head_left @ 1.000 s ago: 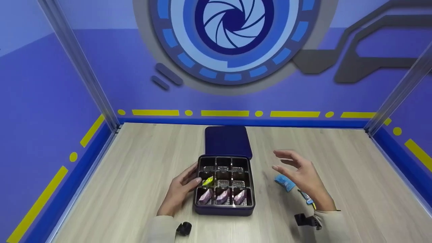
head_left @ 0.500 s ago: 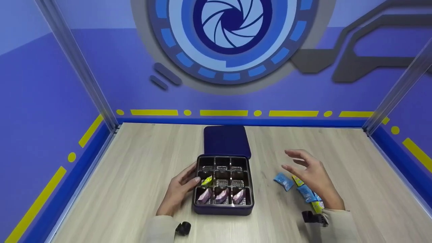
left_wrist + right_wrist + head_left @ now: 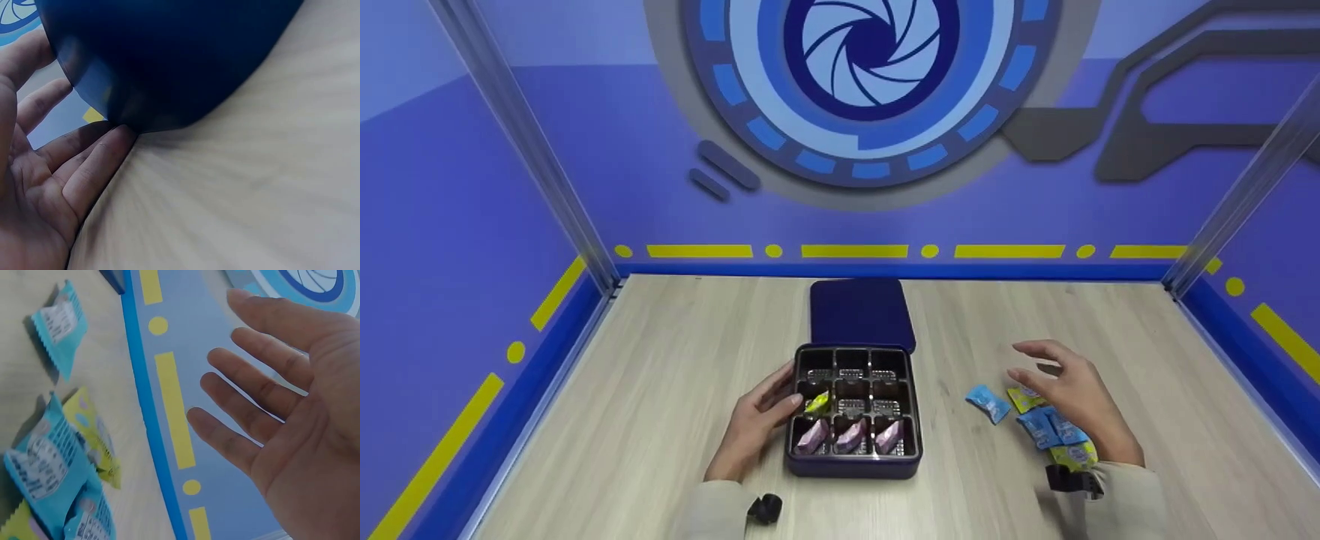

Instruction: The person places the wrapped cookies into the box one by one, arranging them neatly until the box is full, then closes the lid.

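A dark blue tin with a black compartment insert stands in the middle of the table. Purple-wrapped sweets lie in the three front compartments, and a yellow-wrapped sweet is in the middle row's left one. My left hand rests against the tin's left side, thumb at the rim; the left wrist view shows its fairly straight fingers touching the tin wall. My right hand hovers with nothing in it, fingers spread, above several blue sweets and yellow sweets. A separate blue sweet lies nearer the tin.
The tin's dark blue lid lies directly behind it. Blue printed panels enclose the wooden table at the back and both sides, with metal posts at the corners.
My right hand has moved right, away from the tin, uncovering more of the blue and yellow sweets. My left hand has stayed at the tin. The head view has shifted slightly.
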Motion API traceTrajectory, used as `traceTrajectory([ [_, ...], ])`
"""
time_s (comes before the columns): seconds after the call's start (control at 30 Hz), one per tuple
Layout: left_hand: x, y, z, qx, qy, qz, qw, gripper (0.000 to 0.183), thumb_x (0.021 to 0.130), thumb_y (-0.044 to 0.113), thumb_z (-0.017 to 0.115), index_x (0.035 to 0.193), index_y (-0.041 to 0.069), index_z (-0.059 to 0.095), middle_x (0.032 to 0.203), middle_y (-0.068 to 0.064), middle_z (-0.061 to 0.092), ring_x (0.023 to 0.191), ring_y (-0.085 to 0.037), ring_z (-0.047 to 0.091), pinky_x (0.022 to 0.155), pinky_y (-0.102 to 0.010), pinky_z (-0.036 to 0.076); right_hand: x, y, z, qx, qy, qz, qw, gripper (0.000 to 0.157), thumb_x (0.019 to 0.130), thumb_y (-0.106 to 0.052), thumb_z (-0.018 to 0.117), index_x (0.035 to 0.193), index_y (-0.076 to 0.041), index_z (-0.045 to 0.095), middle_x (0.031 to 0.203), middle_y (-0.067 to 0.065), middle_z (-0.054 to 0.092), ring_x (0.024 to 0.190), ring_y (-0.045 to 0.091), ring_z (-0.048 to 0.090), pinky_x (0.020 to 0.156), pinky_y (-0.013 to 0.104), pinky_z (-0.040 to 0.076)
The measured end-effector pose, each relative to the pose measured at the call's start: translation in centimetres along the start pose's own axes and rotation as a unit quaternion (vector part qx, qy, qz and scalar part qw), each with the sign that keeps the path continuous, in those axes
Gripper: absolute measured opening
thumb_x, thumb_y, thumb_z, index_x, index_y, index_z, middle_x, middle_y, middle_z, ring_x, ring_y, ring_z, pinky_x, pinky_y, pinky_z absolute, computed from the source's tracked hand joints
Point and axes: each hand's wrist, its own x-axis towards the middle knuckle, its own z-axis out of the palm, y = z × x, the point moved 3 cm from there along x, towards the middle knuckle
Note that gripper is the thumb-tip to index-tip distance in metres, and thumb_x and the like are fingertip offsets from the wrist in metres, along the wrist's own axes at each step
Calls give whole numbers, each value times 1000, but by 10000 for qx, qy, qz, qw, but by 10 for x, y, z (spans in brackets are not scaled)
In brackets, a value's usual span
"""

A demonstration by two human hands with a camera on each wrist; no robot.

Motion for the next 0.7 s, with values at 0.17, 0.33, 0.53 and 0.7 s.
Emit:
traceTrajectory([
  [0.17,0,0,0,-28,-7,18,10000,63,102,11,73,160,5,48,160,-21,48,143,-39,50,102,-37,56,0,8,1,-92,-226,310,9992,52,101,-30,77,143,-3,64,146,26,58,133,53,54,103,60,53],
  [0.33,0,0,0,-69,14,5,10000,63,102,11,74,160,5,48,160,-21,48,143,-39,50,102,-37,56,0,16,1,-293,-346,306,9985,44,101,-20,76,139,-1,65,144,26,59,132,51,55,105,63,50],
  [0.53,0,-1,-1,-35,41,-24,10000,63,102,12,74,159,5,48,160,-21,48,142,-39,51,100,-38,57,-1,25,3,-451,-553,340,9969,38,101,-12,75,135,2,67,139,28,62,129,55,55,99,64,53],
  [0.7,0,-1,-1,-29,46,-25,10000,63,102,11,74,159,5,48,159,-21,49,142,-38,51,101,-36,57,-1,32,5,-427,-776,332,9955,22,101,-7,73,121,1,72,125,21,69,124,51,60,92,57,57],
])
